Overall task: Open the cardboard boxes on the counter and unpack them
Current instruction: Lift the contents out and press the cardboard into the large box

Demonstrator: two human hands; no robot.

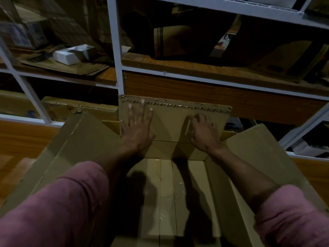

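Your left hand (138, 128) lies flat on the far flap (172, 120) of the cardboard box (178, 193), fingers straight and spread, palm pressing the flap outward. Your right hand (203, 134) rests on the same flap near its right side — fingers bent, knuckles up; whether they pinch the small raised fold of card at the fingertips I cannot tell. Both pink sleeves (58, 207) are pushed back from the forearms.

The box sits directly below you, open at the top. The left flap (71, 145) and right flap (263, 154) splay outward; the far flap's torn edge shows corrugation. Inside you can see only the bottom, its seam covered with glossy tape (166, 202), much of it in the shadow of your arms.

The box stands on a wooden counter (21, 145). Just behind the far flap rises a white metal shelf frame (115, 50) — the flap's top edge comes close to its wooden shelf board (213, 93). Another taped cardboard box (78, 108) sits behind the left flap. A white packet (68, 56) lies on the upper left shelf among flattened card; dark boxes (178, 40) fill the upper right bay.
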